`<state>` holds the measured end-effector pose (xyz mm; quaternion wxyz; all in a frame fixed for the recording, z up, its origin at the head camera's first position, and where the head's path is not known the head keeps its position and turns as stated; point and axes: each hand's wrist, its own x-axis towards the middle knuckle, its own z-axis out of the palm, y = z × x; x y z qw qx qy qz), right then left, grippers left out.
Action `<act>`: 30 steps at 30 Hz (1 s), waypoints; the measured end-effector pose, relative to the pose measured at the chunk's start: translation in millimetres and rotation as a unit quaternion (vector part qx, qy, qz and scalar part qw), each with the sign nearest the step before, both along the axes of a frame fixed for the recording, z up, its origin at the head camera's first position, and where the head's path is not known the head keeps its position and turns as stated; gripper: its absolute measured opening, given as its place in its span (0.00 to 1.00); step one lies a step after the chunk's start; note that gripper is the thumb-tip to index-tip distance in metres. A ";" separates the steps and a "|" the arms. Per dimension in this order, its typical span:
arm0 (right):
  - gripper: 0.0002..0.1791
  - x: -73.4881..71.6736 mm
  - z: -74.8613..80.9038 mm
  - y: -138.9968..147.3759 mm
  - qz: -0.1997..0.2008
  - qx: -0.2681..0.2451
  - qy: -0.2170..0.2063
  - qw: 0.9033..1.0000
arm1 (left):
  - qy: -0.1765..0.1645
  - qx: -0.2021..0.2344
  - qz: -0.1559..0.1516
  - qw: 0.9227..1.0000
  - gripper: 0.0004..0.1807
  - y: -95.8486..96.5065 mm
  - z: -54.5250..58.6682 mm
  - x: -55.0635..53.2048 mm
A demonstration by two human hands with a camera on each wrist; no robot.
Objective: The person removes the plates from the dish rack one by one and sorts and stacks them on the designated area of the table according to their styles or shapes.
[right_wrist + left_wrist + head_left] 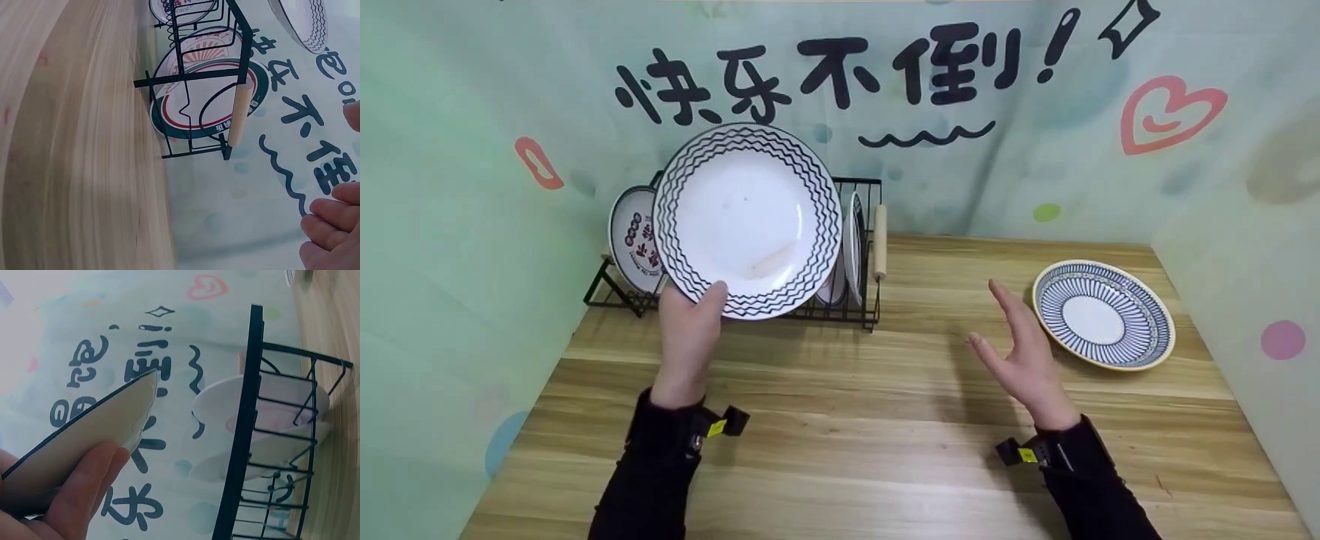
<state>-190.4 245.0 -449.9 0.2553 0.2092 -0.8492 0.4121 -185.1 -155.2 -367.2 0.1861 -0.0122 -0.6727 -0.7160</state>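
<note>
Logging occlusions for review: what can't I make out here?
Head: left hand, most fingers behind the zigzag plate.
Head: dish rack, its middle behind that plate.
Left wrist: zigzag plate, cut off by the left edge.
Right wrist: right hand, cut off by the right edge.

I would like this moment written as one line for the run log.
left hand: grips zigzag-rimmed plate, raised clear of rack | right hand: empty, near blue-patterned dish | rack: holds other plates
</note>
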 end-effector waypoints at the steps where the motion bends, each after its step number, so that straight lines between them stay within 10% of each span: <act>1: 0.41 0.1 0.6 -0.8 0.000 0.000 -0.003 1.000 | 0.001 0.002 -0.006 1.000 0.31 1.7 -0.6 1.0; 30: 0.38 3.6 7.7 -14.9 0.039 -0.034 0.044 0.998 | -0.026 -0.004 -0.135 0.991 0.22 47.5 -29.4 1.3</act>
